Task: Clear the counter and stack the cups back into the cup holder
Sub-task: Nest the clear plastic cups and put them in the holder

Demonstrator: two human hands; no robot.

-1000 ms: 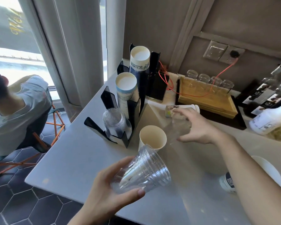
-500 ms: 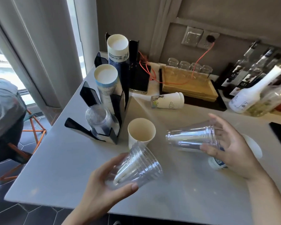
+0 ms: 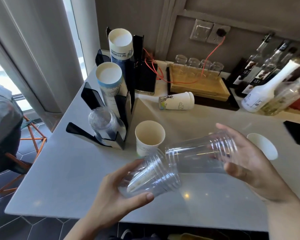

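Observation:
My left hand (image 3: 114,194) grips a nested stack of clear plastic cups (image 3: 151,177), mouth turned up and to the right. My right hand (image 3: 246,163) holds another clear plastic cup (image 3: 199,151) on its side, its base right at the mouth of the left stack. The black cup holder (image 3: 121,108) stands at the counter's left, with two tall paper cup stacks (image 3: 111,84) and a short clear cup stack (image 3: 104,125) in it. A paper cup (image 3: 149,135) stands upright beside the holder. Another paper cup (image 3: 177,101) lies on its side further back. A white cup (image 3: 263,146) is partly hidden behind my right hand.
A wooden tray (image 3: 199,85) with small glasses sits at the back wall, crossed by an orange cable (image 3: 213,54). Bottles (image 3: 267,84) crowd the back right. A dark phone (image 3: 298,135) lies at the right edge. A seated person (image 3: 2,122) is beyond the counter's left edge.
My right hand picked up a clear cup from the back of the counter and carried it down and left, until its base reached the mouth of the stack in my left hand.

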